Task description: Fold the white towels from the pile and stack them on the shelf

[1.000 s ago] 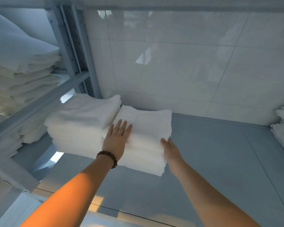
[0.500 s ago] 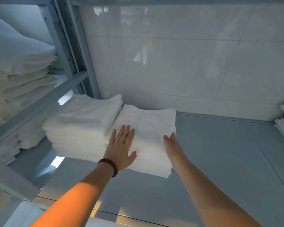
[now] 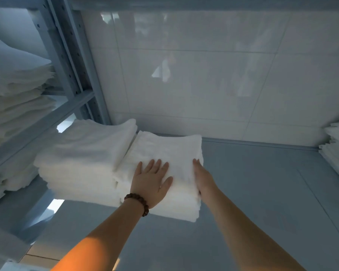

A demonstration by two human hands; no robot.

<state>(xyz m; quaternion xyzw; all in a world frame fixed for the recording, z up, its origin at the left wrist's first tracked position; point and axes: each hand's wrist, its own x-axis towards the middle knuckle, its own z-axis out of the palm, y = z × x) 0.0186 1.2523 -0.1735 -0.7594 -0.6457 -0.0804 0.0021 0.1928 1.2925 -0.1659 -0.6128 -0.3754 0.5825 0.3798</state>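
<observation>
The folded stack of white towels (image 3: 170,147) is sitting on the grey shelf (image 3: 262,192), touching a higher towel stack (image 3: 86,149) on its left and lying close to the tiled wall (image 3: 204,85) behind. The left hand (image 3: 152,182), with a beaded bracelet (image 3: 138,202) at the wrist, is lying flat on the top towel, fingers straight and spread, grasping nothing. The right hand (image 3: 201,178) is pressing straight fingers against the stack's right side, and it too is released. The towels are looking soft, thick and light, so the stack is probably giving under the palm rather than resisting, and its layers are likely to slide over each other. Nothing here seems fragile. To shift or square it, flat palms on 2 opposite sides, or 1 palm on top and 1 against an edge, would suit best. Pinching a single corner risks dragging 1 layer out and spoiling the fold.
</observation>
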